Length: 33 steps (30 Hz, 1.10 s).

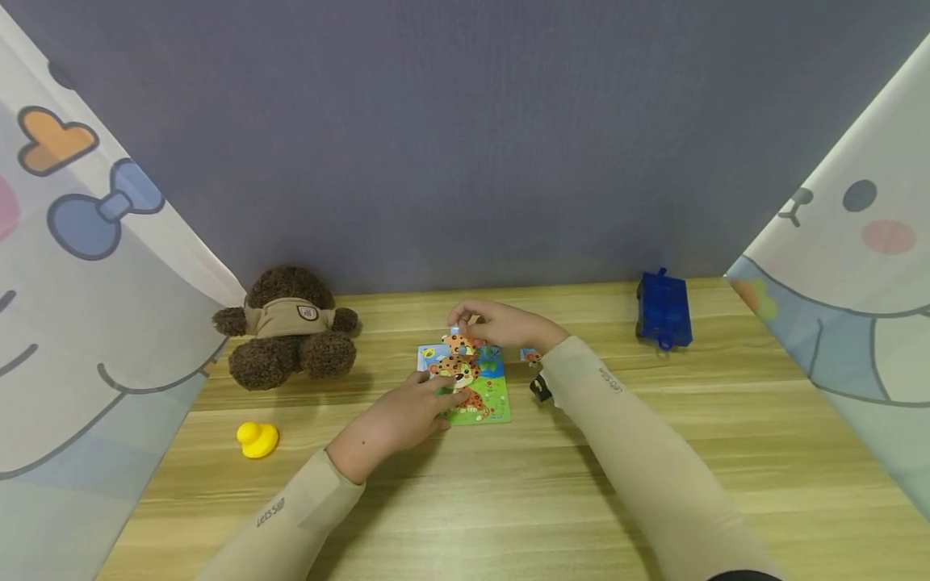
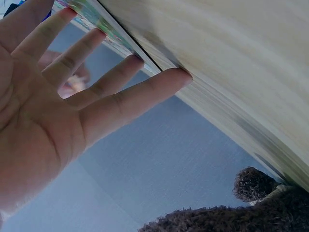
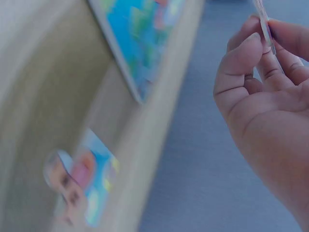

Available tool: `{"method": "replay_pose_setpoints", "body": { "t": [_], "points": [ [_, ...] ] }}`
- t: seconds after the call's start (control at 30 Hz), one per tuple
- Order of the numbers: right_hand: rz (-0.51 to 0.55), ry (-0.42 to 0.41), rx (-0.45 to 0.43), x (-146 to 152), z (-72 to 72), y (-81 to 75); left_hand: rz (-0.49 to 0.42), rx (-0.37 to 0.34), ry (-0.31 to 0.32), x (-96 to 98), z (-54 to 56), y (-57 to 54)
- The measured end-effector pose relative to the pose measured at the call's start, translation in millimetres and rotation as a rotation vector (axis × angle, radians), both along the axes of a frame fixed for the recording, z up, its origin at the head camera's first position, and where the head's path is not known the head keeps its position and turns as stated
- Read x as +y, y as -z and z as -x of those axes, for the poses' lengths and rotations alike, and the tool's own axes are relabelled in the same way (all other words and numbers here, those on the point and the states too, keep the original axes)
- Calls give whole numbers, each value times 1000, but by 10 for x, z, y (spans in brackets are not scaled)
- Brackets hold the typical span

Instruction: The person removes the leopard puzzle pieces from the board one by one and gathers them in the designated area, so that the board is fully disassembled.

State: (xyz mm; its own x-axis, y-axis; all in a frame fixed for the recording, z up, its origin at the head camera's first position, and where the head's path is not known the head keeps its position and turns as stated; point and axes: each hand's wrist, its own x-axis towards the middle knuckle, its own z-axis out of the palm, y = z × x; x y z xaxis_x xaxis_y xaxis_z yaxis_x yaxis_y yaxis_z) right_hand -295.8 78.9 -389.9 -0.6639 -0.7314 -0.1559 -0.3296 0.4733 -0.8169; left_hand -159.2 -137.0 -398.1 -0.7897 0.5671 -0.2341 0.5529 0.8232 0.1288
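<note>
A jigsaw puzzle board (image 1: 497, 410) with a spotted cartoon cat on green and blue lies flat on the table. My left hand (image 1: 398, 413) rests on its lower left part, with spread, straight fingertips (image 2: 99, 35) touching the board near its edge. Above the board's top edge, my right hand (image 1: 508, 324) pinches a puzzle piece (image 1: 459, 343) with orange spotted print between thumb and fingers. The right wrist view shows that held piece (image 3: 264, 26) edge-on. A loose puzzle piece (image 3: 99, 166) lies on the table right of the board, partly beside the right sleeve in the head view.
A brown teddy bear (image 1: 286, 319) sits at the back left, with a yellow rubber duck (image 1: 257, 440) in front of it. At the back right stands a blue toy cart (image 1: 664, 309). A grey partition (image 1: 465, 161) closes the table's far side.
</note>
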Motion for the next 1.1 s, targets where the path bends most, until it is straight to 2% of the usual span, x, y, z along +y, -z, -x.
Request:
{"method": "replay_pose_setpoints", "body": {
  "t": [0.23,0.33,0.57,0.73,0.97,1.1],
  "points": [
    [27,46,-12,279,-118,-247,-32,-39,-18,-11,42,-9],
    [23,60,13,412,-145,-284,-55,-38,-19,-2,61,-22],
    [0,124,34,736,-160,-295,-40,-40,-37,52,89,-41],
    [-27,176,9,951,-142,-234,-51,-32,-34,92,62,-61],
    [-87,217,0,1242,-42,-15,-86,-40,-12,159,19,-48],
    [-123,225,-23,1377,-1,102,-73,-44,8,185,2,-25]
  ]
}}
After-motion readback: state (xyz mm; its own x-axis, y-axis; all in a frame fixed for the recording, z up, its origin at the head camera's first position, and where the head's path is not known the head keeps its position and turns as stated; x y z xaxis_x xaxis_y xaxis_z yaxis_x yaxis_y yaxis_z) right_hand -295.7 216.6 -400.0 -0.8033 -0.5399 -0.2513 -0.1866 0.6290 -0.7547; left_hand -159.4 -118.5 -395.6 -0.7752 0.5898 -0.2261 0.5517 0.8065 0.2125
